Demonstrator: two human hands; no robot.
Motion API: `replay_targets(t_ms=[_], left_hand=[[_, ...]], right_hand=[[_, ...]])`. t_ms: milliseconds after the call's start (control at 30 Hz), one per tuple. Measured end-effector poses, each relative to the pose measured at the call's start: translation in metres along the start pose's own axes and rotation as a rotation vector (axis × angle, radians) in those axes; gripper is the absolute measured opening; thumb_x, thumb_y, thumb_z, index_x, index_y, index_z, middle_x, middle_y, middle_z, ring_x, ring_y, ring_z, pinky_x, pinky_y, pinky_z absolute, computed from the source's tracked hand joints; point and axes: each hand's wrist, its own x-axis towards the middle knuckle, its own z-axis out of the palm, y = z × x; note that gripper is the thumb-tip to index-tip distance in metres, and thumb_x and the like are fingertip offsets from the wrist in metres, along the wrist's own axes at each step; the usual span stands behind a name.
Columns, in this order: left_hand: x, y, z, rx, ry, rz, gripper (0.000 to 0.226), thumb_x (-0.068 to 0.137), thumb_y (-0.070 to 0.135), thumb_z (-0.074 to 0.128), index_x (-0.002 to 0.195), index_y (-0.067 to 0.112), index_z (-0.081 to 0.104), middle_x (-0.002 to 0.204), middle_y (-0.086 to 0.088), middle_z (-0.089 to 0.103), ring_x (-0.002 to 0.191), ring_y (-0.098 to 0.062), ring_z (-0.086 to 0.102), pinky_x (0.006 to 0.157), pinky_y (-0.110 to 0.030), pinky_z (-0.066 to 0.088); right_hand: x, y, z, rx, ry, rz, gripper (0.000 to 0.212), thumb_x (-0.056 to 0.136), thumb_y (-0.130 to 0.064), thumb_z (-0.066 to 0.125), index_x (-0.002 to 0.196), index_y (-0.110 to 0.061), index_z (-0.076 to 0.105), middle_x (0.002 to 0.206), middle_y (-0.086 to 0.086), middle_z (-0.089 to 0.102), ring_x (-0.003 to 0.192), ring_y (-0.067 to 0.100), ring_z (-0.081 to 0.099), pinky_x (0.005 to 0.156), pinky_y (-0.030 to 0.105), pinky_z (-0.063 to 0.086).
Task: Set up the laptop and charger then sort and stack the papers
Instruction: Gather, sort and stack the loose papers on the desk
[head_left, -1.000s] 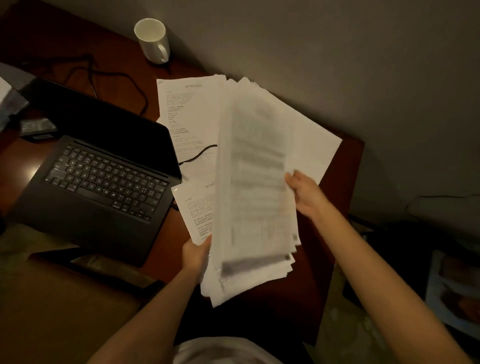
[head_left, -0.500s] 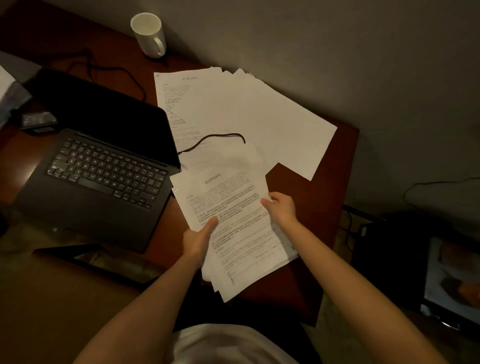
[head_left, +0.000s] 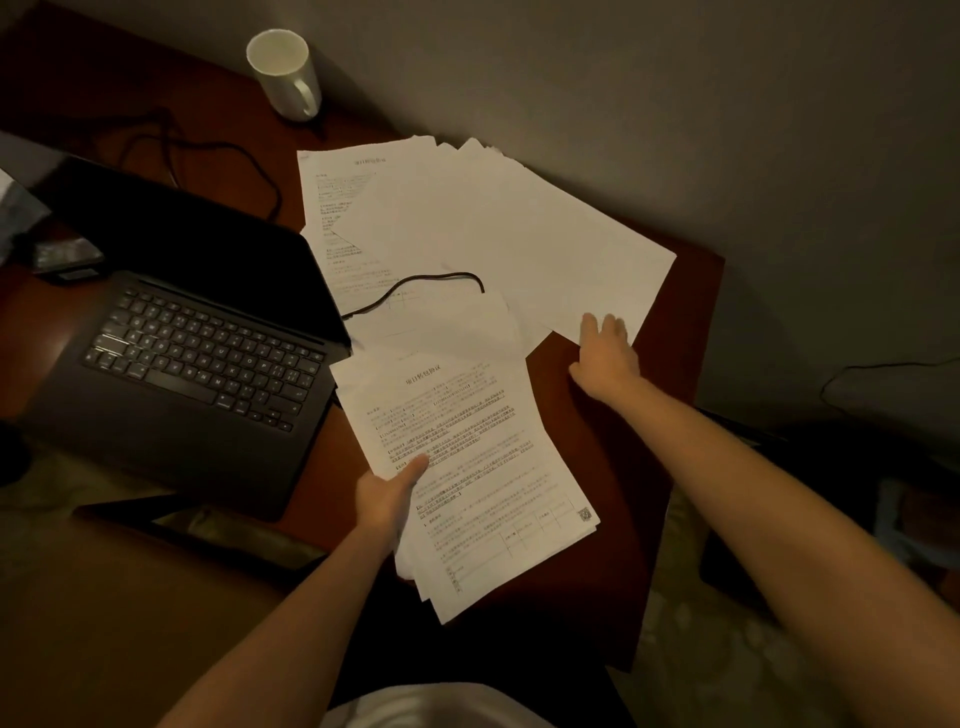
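Left hand (head_left: 387, 501) has a thumb-on-top grip on the printed stack (head_left: 467, 467) at the table's (head_left: 670, 415) near edge, beside the open laptop (head_left: 197, 338). Right hand (head_left: 605, 353), fingers loosely spread, touches the corner of the fanned sheets (head_left: 519, 228) by the wall.

Home desk corner (dimly lit); laptop (head_left: 176, 332), mug (head_left: 285, 73), papers (head_left: 467, 234) on wooden desk (head_left: 675, 291).

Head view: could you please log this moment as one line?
left hand: grips printed stack | right hand: open, at fanned sheets | laptop: open | cable: over papers
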Motion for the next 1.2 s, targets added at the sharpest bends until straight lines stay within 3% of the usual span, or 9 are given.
replay_targets(t_ms=[100,300,467,767,867,933,1033,1100,1200], left_hand=[[-0.002,0.001,0.004,-0.024,0.022,0.011,0.018,0.081,0.008,0.074,0.091,0.020,0.065,0.090,0.000,0.069,0.082,-0.020,0.067,0.074,-0.037,0.054],[-0.004,0.001,0.007,-0.008,0.044,0.040,0.020,0.080,0.008,0.075,0.094,0.019,0.065,0.088,0.004,0.068,0.079,-0.014,0.066,0.063,-0.027,0.051],[-0.002,0.001,0.007,0.008,0.049,0.030,0.020,0.079,0.010,0.076,0.095,0.018,0.065,0.086,0.005,0.068,0.079,-0.015,0.066,0.062,-0.026,0.051],[-0.002,-0.003,0.006,0.009,0.035,0.067,0.019,0.079,0.013,0.076,0.094,0.019,0.065,0.083,0.008,0.068,0.075,-0.010,0.065,0.059,-0.024,0.050],[-0.001,-0.004,0.005,0.012,0.030,0.063,0.019,0.079,0.014,0.077,0.089,0.023,0.065,0.084,0.008,0.068,0.076,-0.012,0.066,0.061,-0.024,0.050],[-0.003,-0.004,0.003,0.007,0.019,0.065,0.019,0.079,0.015,0.077,0.090,0.024,0.065,0.086,0.007,0.069,0.077,-0.012,0.067,0.061,-0.026,0.051],[-0.007,-0.003,0.001,0.013,0.008,0.074,0.021,0.079,0.015,0.077,0.096,0.021,0.066,0.087,0.007,0.070,0.078,-0.010,0.067,0.058,-0.025,0.052],[-0.007,-0.001,0.002,0.012,-0.008,0.078,0.022,0.080,0.015,0.077,0.098,0.019,0.066,0.087,0.007,0.070,0.078,-0.010,0.067,0.059,-0.025,0.052],[-0.004,0.000,0.001,0.053,0.007,0.055,0.014,0.083,0.016,0.073,0.095,0.016,0.065,0.087,0.003,0.067,0.078,-0.013,0.063,0.065,-0.026,0.048]], right_hand=[[0.022,0.008,-0.005,-0.120,-0.090,-0.042,0.082,0.084,-0.022,0.067,0.145,-0.009,0.015,0.152,0.028,0.007,0.142,0.040,0.008,0.110,0.048,0.029],[0.027,0.017,-0.007,-0.132,0.011,-0.101,0.049,0.083,-0.010,0.062,0.125,-0.005,0.036,0.121,0.022,0.045,0.112,0.033,0.045,0.075,0.037,0.045],[0.024,0.022,-0.012,-0.345,0.088,-0.165,0.036,0.087,-0.001,0.053,0.122,-0.003,0.042,0.107,0.018,0.059,0.093,0.031,0.060,0.069,0.035,0.046],[0.002,0.021,-0.048,-0.269,0.119,-0.079,0.018,0.094,-0.004,0.045,0.110,-0.005,0.053,0.102,0.015,0.065,0.089,0.031,0.063,0.063,0.031,0.039],[-0.025,0.015,-0.075,-0.089,0.384,-0.102,0.010,0.096,-0.007,0.046,0.104,-0.004,0.051,0.091,0.012,0.063,0.076,0.029,0.061,0.055,0.028,0.033],[-0.051,0.006,-0.087,0.235,0.477,-0.154,0.011,0.099,-0.015,0.044,0.096,-0.007,0.051,0.080,0.002,0.056,0.067,0.018,0.055,0.049,0.022,0.032],[-0.081,-0.014,-0.086,0.982,0.323,-0.153,0.015,0.102,-0.017,0.037,0.105,-0.016,0.052,0.091,-0.009,0.059,0.081,-0.001,0.057,0.065,0.016,0.050],[-0.093,-0.021,-0.066,1.337,0.127,-0.060,0.023,0.102,-0.020,0.039,0.118,-0.015,0.054,0.109,-0.004,0.064,0.099,0.004,0.062,0.082,0.019,0.053],[-0.111,-0.028,-0.022,1.381,-0.138,0.096,0.029,0.101,-0.023,0.041,0.125,-0.013,0.054,0.110,0.003,0.065,0.099,0.013,0.064,0.082,0.029,0.054]])
